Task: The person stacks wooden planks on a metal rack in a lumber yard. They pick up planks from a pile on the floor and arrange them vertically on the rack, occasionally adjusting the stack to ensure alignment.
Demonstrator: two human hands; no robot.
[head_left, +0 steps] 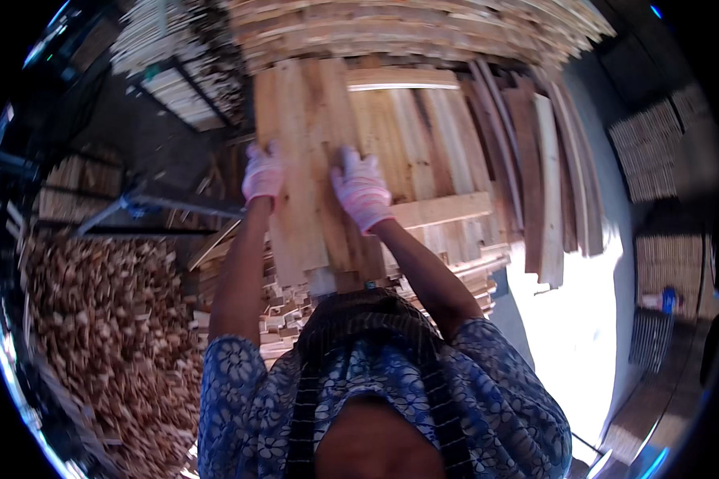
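Rests the gloved right hand (362, 188), loosely open, against the right edge of long boards (305, 160) lying just left of a crosswise plank (443, 209); rests the left hand (264, 174) likewise against their left edge; faces stacked wood strips (423, 32) beyond.

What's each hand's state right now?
Left hand: at the left edge of the wooden boards; grip can't be told.
Right hand: at their right side; grip can't be told.
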